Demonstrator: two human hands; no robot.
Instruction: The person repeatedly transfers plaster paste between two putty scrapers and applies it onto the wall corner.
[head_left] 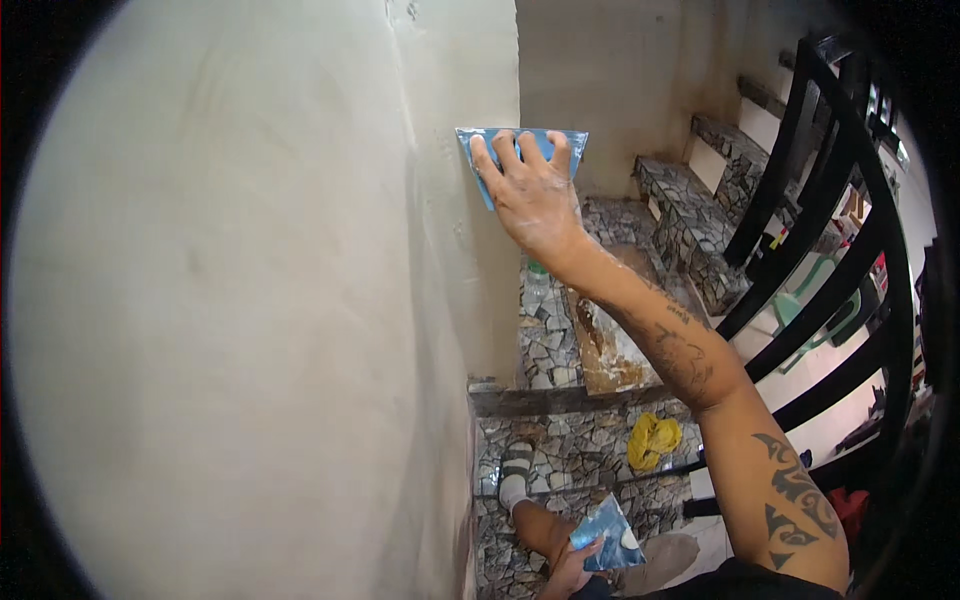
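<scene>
Low by the stair tread, the left hand [566, 570] grips a small blue scraper [605, 535] loaded with white paste. Higher, the right hand [532, 190] presses a thin, stiff-looking blue blade [520, 160] flat at the wall's [250, 300] corner edge, fingers spread across its back; it seems light, best held there.

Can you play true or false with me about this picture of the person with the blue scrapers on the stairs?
1. The right hand presses a blue scraper against the wall corner. True.
2. The left hand holds nothing. False: it holds a second blue scraper with white paste.
3. A yellow rag lies on a stone-patterned step. True.
4. The stair railing is white. False: it is black.
5. A wooden board smeared with white paste lies on the landing. True.
</scene>
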